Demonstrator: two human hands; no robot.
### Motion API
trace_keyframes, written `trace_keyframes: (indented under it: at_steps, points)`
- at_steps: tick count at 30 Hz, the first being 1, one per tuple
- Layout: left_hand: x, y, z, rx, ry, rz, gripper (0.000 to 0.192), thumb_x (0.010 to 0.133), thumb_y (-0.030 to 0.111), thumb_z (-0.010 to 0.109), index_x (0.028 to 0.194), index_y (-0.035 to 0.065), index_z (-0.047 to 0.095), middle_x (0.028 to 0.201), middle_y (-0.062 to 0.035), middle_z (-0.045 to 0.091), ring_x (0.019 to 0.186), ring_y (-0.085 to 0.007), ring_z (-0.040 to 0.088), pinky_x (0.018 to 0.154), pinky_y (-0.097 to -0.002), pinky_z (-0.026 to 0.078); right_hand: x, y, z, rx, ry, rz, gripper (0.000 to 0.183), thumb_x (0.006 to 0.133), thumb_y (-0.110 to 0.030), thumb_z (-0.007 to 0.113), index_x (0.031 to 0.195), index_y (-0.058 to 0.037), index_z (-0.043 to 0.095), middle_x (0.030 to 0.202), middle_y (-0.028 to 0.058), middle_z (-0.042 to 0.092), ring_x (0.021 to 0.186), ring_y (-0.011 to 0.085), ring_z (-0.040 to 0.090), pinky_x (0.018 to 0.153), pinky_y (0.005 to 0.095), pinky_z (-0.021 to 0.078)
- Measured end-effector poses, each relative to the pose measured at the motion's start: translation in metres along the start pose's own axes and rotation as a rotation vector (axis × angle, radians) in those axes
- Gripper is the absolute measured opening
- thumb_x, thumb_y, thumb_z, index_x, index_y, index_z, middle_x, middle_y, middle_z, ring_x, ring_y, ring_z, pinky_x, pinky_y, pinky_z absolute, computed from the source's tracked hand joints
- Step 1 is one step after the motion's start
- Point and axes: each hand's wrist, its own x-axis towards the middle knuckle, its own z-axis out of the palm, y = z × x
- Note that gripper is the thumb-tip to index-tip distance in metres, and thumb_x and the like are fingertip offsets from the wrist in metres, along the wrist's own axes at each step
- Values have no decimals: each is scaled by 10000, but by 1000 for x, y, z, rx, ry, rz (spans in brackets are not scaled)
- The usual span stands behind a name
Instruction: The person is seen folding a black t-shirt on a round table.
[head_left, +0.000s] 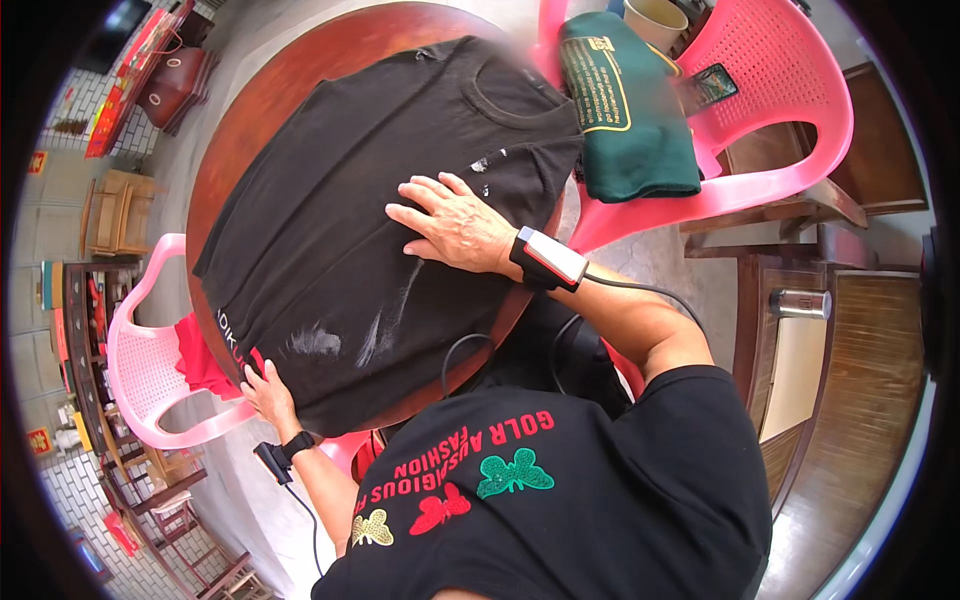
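Observation:
A black T-shirt (337, 195) with whitish smears lies spread over a round reddish-brown wooden table (247, 142), its neckline towards the upper right. My right hand (457, 225) rests flat on the shirt near a sleeve, fingers apart, holding nothing. At the hem, lower left, is my left hand (268, 394); its fingers touch the shirt's edge beside printed lettering, and whether they pinch the cloth cannot be made out. Both wrists wear strapped devices with cables. Beyond the neckline, a folded dark green garment (637, 150) with yellow print lies on a pink plastic chair (780, 90).
Another pink plastic chair (142, 360) with a red cloth (202, 360) stands left of the table. A light-coloured bucket (656, 22) is behind the right chair. A metal cup (802, 304) is on wooden furniture at the right. Cables hang near both arms.

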Motion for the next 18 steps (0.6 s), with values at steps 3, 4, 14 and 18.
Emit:
trace_keyframes:
  at_steps: [3, 4, 14, 18]
  points:
    - [-4, 15, -3, -19, 60, 141, 638, 907, 572, 421, 1388, 154, 383, 1408, -229, 354, 1301, -382, 351, 996, -547, 334, 0, 0, 1, -10, 4, -4, 506, 868, -390, 582, 1276, -107, 489, 1305, 149, 440, 1278, 293, 374, 1059, 482, 274]
    - [-12, 28, -4, -33, 165, 280, 601, 911, 508, 473, 1353, 105, 412, 1364, -239, 394, 1253, -396, 397, 971, -521, 373, 1, -1, 2, -7, -1, -12, 506, 868, -390, 582, 1276, -107, 489, 1305, 149, 440, 1278, 293, 374, 1059, 482, 274]
    - [-129, 183, -46, -340, -64, 1099, 655, 871, 370, 576, 1407, 68, 349, 1478, -170, 277, 1378, -337, 239, 1087, -523, 193, 1, -4, 1, -59, -7, 24, 538, 840, -368, 619, 1275, -82, 483, 1313, 161, 449, 1269, 327, 392, 1049, 496, 291]
    - [-121, 174, -41, -336, -72, 1071, 652, 871, 374, 577, 1423, 117, 342, 1484, -166, 267, 1387, -335, 216, 1092, -524, 182, 3, -4, 2, -72, -19, 33, 534, 837, -364, 623, 1270, -83, 485, 1306, 154, 456, 1264, 320, 398, 1049, 494, 292]
